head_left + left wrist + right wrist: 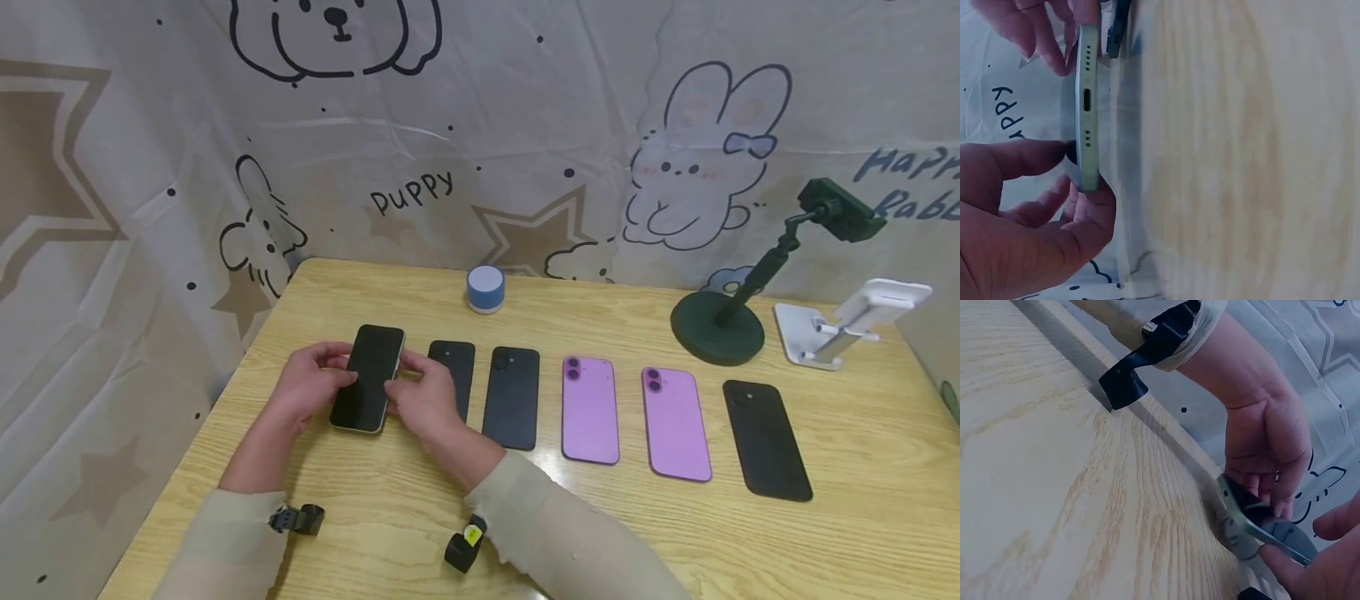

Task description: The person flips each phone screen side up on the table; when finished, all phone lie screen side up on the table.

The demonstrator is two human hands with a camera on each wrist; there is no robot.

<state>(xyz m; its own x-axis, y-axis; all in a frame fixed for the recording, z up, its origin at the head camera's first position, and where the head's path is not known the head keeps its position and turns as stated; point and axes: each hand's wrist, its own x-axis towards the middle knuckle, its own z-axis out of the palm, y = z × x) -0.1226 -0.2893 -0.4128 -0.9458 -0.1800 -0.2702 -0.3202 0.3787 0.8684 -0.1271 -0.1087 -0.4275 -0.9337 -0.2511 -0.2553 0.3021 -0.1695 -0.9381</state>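
Note:
Between both hands is a smartphone [367, 379], its dark screen facing up. My left hand [311, 383] grips its left edge, thumb on top and fingers beneath. From the other side my right hand [427, 396] pinches the right edge. The left wrist view shows the phone's pale green bottom edge [1088, 94] with its charging port and speaker holes. In the right wrist view the phone [1260, 525] appears held just above the table. A black phone [453, 367] lies partly hidden behind the right hand, and another black phone [512, 400] lies to its right.
Two pink phones [590, 410] and a black phone [767, 440] continue the row rightward on the wooden table [375, 533]. Behind stand a blue-and-white cylinder [485, 292], a dark green stand [717, 329] and a white folding stand [810, 333]. A printed curtain [450, 125] hangs at the back.

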